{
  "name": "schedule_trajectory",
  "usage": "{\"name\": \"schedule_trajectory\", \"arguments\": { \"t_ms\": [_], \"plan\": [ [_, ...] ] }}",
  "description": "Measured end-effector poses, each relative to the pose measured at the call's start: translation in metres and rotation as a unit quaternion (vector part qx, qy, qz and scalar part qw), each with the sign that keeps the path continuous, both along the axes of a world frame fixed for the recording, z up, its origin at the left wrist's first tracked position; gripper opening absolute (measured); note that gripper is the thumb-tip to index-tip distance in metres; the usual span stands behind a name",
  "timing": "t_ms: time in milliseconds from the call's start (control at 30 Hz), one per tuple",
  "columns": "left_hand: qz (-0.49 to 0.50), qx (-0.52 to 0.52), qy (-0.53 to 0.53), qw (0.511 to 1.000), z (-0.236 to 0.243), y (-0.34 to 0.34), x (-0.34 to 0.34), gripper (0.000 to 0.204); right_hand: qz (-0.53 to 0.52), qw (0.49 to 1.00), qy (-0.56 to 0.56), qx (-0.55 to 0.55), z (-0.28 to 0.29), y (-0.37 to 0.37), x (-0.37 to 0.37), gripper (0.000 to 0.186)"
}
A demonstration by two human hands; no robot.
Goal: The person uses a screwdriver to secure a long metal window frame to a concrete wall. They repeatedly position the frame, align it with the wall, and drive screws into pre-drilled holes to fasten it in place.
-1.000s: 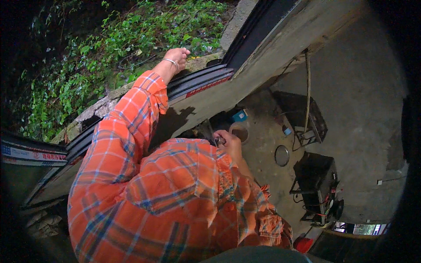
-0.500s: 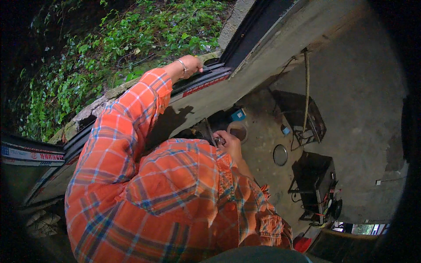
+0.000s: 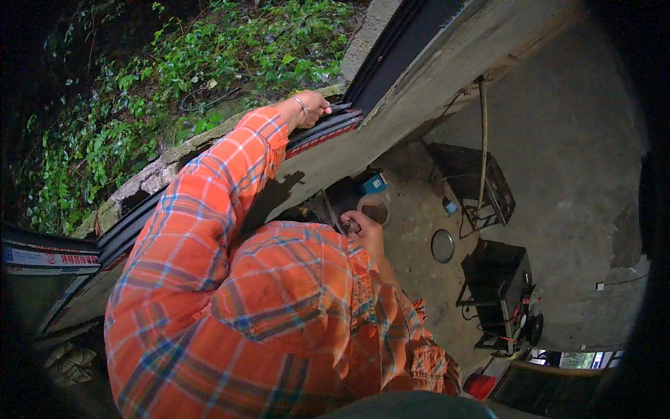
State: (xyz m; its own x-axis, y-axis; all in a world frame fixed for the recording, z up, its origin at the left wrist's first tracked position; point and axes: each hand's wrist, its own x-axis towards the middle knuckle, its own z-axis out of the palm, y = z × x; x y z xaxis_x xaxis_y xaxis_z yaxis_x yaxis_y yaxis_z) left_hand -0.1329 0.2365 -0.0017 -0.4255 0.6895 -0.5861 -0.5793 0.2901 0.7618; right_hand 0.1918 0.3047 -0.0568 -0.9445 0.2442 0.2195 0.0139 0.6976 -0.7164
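Note:
My left hand reaches out to the window sill, closed, with a bracelet round its wrist. Its fingertips are at the dark window track, close to the corner where the track meets the upright dark frame. Whatever the fingers pinch is too small to make out. Held low in front of my body, my right hand is curled round a small dark, shiny thing whose kind I cannot tell. Orange plaid sleeves cover both arms.
Green plants grow outside beyond the sill. On the floor inside are a blue box, a round bucket, a ring-rimmed disc and a black metal stand. A hose hangs by the grey wall.
My left hand has slid a little to the right along the track, nearer the frame corner. The right hand stays in about the same place. The view has shifted slightly.

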Motion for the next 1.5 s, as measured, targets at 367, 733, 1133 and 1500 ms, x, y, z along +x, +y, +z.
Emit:
{"name": "schedule_trajectory", "arguments": {
  "t_ms": [367,733,1133,1500],
  "plan": [
    [0.004,0.035,-0.001,0.999,-0.007,0.0,0.0,0.021,-0.019,0.999,-0.05,-0.012,0.012,-0.005,0.004,0.034],
    [0.018,0.058,-0.003,0.998,0.004,-0.011,0.006,0.019,0.003,0.999,-0.031,-0.026,0.009,-0.007,0.0,0.037],
    [0.028,0.018,0.317,0.948,0.027,-0.045,-0.004,0.017,0.004,0.997,-0.068,0.031,0.004,-0.01,-0.012,0.029],
    [-0.056,0.005,0.107,0.993,0.015,-0.039,-0.003,0.015,0.01,0.998,-0.053,-0.017,0.004,-0.004,-0.007,0.028]
  ]
}}
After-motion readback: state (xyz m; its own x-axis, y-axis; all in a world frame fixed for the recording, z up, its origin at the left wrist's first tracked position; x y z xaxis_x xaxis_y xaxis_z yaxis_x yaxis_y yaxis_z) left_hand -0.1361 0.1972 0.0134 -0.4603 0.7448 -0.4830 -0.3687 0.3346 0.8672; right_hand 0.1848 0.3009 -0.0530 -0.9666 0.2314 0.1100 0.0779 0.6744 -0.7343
